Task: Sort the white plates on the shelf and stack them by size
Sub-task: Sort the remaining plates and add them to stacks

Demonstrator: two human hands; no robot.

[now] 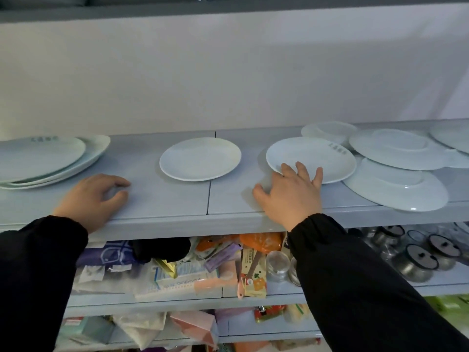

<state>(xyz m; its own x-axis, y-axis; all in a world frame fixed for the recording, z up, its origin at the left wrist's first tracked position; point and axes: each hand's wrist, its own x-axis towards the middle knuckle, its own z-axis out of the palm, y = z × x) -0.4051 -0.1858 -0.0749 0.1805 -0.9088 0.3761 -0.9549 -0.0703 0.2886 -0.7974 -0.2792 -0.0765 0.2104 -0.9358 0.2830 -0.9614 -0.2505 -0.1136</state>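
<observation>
Pale grey shelving [177,199] is seen against a plain white wall [228,72], with white plates spread along the upper board. All the plates are round, glossy and plain white; faint dark lettering is printed on two of them.

At the far left a stack [50,158] is laid, in which at least three plates can be counted, the top one lettered. One single plate [200,158] is set alone at the middle. To its right a lettered plate [314,156] lies face up, and beyond it a loose pile [396,168] of overturned plates is heaped, overlapping one another; about five can be made out there, the last cut off by the frame edge.

Two hands in black sleeves are shown. The left hand [94,196] is rested on the bare shelf near the stack, its fingers loosely curled and nothing held. The right hand [291,194] is spread, fingers released, its fingertips laid on the near rim of the lettered plate without being closed around it.

On the lower shelf, packets [177,270] and metal lids [418,257] are crowded together.
</observation>
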